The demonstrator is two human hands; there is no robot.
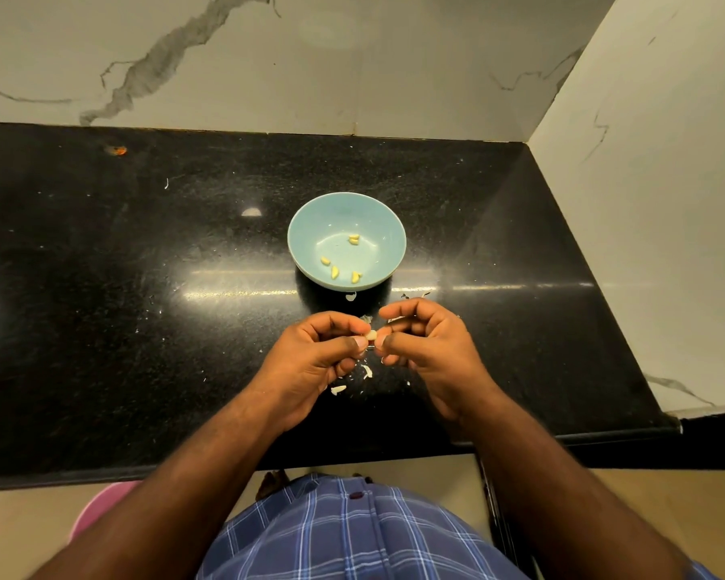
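A small pale garlic clove (371,335) is held between both hands above the black counter (143,307). My left hand (317,353) pinches its left side with thumb and fingertips. My right hand (425,345) pinches its right side, fingers curled. Just beyond the hands stands a light blue bowl (306,228) with several peeled yellow cloves (335,272) lying in it. White bits of garlic skin (338,389) lie on the counter under and around the hands.
Marble walls close the counter at the back (352,77) and on the right (645,203). The counter's front edge (101,470) runs just below my forearms. A pink object (101,508) sits on the floor at lower left.
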